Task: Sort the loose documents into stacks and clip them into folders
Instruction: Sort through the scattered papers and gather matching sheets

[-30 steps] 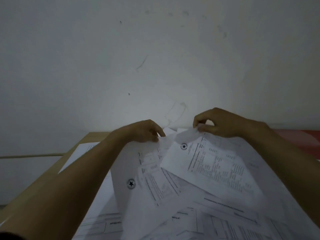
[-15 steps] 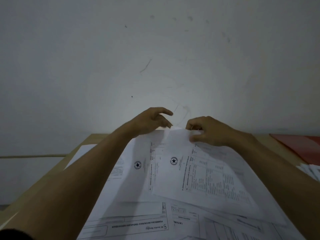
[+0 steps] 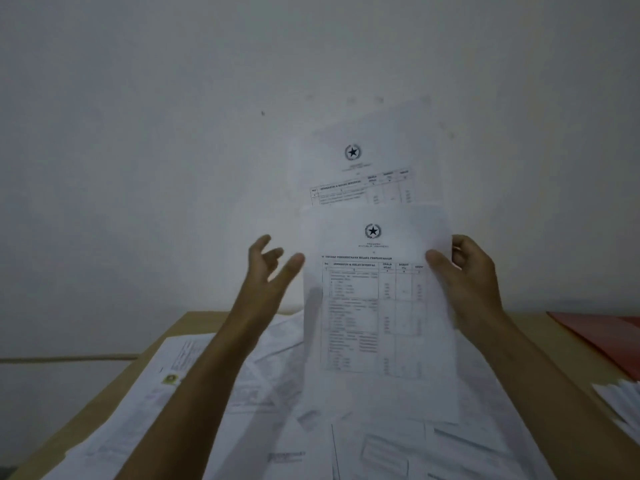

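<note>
Your right hand (image 3: 467, 271) pinches two starred sheets (image 3: 377, 306) upright above the littered surface (image 3: 166, 337); left hand (image 3: 268, 268) fingers splayed, empty. Square their edges, seemingly offset, before stacking.

A wooden table (image 3: 114, 386) is set against a pale wall. Most of its top is covered by loose papers (image 3: 277, 393), spread unevenly and overlapped from 7 o'clock through the centre to 5 o'clock. A red folder (image 3: 602, 334) is laid at 3 o'clock, and a small stack of sheets (image 3: 620, 400) is seen just below it at 4 o'clock.
</note>
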